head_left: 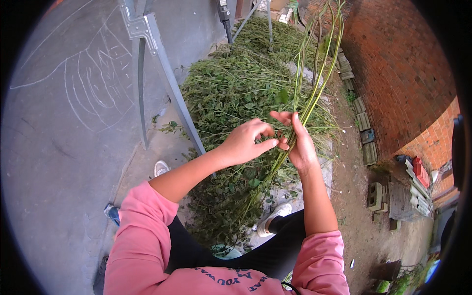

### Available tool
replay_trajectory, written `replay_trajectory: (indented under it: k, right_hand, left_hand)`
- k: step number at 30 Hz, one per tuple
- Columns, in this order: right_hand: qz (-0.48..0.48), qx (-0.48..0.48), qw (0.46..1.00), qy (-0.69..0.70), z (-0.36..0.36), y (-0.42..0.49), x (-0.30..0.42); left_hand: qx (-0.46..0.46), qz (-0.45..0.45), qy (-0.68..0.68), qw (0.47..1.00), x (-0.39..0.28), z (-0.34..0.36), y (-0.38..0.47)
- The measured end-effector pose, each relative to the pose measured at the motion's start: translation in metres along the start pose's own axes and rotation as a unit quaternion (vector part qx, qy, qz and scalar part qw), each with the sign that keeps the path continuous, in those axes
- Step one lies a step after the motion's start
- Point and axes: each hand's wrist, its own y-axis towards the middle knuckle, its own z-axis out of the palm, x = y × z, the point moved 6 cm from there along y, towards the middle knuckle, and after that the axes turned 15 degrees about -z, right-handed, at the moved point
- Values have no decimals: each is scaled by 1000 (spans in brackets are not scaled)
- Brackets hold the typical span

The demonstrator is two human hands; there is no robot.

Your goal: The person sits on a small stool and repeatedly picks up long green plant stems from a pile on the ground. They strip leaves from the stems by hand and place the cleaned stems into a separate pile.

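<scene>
My right hand (303, 142) is closed around a bundle of long green plant stems (320, 86), whose bare ends point up and away. The leafy part of the bundle hangs down towards my legs. Close beside it on the left is my left hand (252, 142), its fingers curled near the stems; whether the fingertips hold a bit of the plant cannot be told. Beneath and beyond both hands spreads a large heap of cut leafy plants (225, 90) with small seed heads.
A metal frame leg (173, 84) stands left of the heap, before a grey wall (66, 147) with chalk lines. A brick wall (391, 66) is at right, with concrete blocks (375, 195) below it. A pale green container (226, 252) sits between my legs.
</scene>
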Motion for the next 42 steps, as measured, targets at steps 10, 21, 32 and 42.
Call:
replay_trajectory:
  k: [10, 21, 32, 42]
  right_hand:
    - [12, -42, 999, -29, 17, -10, -26]
    - [15, -97, 995, 14, -41, 17, -28]
    - [-62, 64, 995, 43, 11, 7, -10]
    - [-169, -18, 952, -256, 19, -13, -32]
  left_hand:
    - [-147, 115, 213, 959, -29, 2, -7]
    - [63, -11, 277, 959, -4, 14, -22]
    - [266, -131, -185, 937, 41, 65, -10]
    - [-27, -11, -20, 999, 5, 39, -10]
